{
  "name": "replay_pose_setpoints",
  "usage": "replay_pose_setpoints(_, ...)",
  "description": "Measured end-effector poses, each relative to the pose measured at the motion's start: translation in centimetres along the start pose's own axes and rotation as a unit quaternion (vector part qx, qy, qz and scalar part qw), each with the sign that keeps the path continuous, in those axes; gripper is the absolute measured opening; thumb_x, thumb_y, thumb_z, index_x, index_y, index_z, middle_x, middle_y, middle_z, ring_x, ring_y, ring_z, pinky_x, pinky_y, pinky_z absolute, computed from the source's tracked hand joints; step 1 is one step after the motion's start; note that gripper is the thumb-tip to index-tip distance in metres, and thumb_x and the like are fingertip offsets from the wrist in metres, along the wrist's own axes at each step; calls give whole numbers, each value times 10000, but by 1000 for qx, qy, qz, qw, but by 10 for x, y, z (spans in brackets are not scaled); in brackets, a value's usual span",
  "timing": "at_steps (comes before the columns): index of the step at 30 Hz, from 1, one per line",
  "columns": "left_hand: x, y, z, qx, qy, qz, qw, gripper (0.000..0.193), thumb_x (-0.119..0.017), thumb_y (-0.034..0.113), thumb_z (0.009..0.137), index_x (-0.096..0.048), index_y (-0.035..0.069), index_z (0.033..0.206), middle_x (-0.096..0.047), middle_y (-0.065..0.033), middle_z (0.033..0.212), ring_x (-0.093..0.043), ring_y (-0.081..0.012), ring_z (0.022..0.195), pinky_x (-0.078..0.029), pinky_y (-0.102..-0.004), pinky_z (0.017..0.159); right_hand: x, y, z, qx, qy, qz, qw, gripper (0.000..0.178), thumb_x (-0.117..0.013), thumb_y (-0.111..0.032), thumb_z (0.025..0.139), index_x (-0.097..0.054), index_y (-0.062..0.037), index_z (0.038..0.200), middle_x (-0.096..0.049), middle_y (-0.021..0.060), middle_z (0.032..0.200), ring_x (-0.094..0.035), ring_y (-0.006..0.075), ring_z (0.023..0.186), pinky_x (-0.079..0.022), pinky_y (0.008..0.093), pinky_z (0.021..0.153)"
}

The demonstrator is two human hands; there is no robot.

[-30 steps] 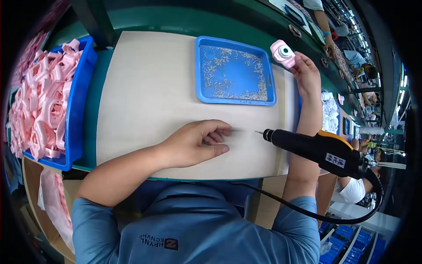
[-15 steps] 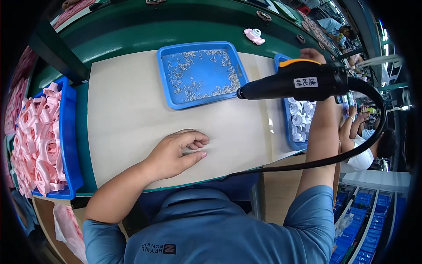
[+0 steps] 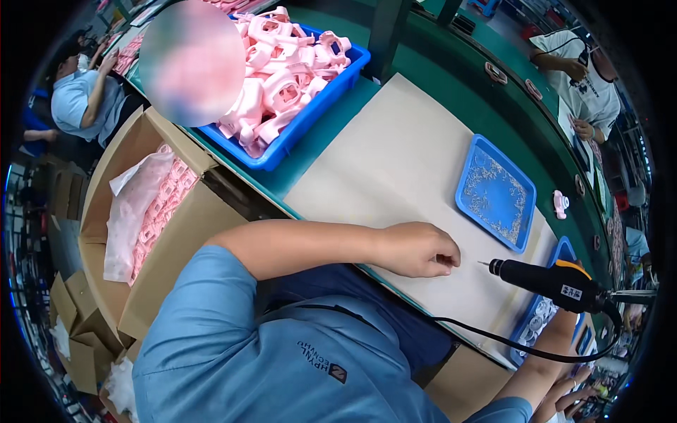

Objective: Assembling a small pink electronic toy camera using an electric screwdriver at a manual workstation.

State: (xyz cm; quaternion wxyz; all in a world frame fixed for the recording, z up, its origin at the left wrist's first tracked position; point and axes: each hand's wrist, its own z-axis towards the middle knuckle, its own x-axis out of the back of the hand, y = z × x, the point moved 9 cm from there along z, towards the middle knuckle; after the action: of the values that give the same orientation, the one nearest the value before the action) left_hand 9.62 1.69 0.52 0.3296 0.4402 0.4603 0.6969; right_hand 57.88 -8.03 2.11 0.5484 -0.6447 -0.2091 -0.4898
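Note:
My left hand is over the front of the beige work mat, its fingers curled in and nothing visible in them. Right of it, a black electric screwdriver with an orange lever hangs with its bit pointing at that hand, a gap between them. My right forearm runs up behind the screwdriver, which hides the right hand and its fingers. Beside that forearm is a blue bin with white round parts. Beyond the left hand sits a shallow blue tray of small screws.
A blue bin heaped with pink plastic frames stands at the mat's far left. Below it is an open carton with more pink parts. A pink-and-white part lies on the green surface. A black cable loops over the right forearm.
The view has swung left, bringing the pink-parts bin and carton further in. My left hand's fingers have curled closer together. The right hand, earlier visible past the screwdriver, is now hidden behind it.

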Motion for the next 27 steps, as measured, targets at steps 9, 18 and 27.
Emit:
replay_pose_setpoints(9,299,53,-42,89,242,676,690,307,-597,88,791,-661,104,1091,-651,-123,1084,-571,-291,1082,-481,-401,906,-2,9,16,-31,57,43,997,306,-509,-179,907,-547,-29,1171,-625,81,1010,-619,199,902,-485,327,850)
replay_pose_setpoints(18,351,-2,-23,86,73,788,606,131,-579,97,779,-659,49,871,-657,-127,860,-604,-309,927,-503,-427,802,-92,-143,-74,-28,-23,251,967,456,-678,-81,806,-532,-8,1232,-598,56,1130,-558,151,1013,-458,288,859)
replay_pose_setpoints(27,204,58,6,62,121,611,780,165,-621,117,803,-667,34,937,-655,-123,950,-602,-322,914,-488,-395,800,-139,-252,-123,141,-135,183,964,390,-713,-43,724,-625,-58,1104,-575,89,1049,-548,223,1007,-449,315,805)
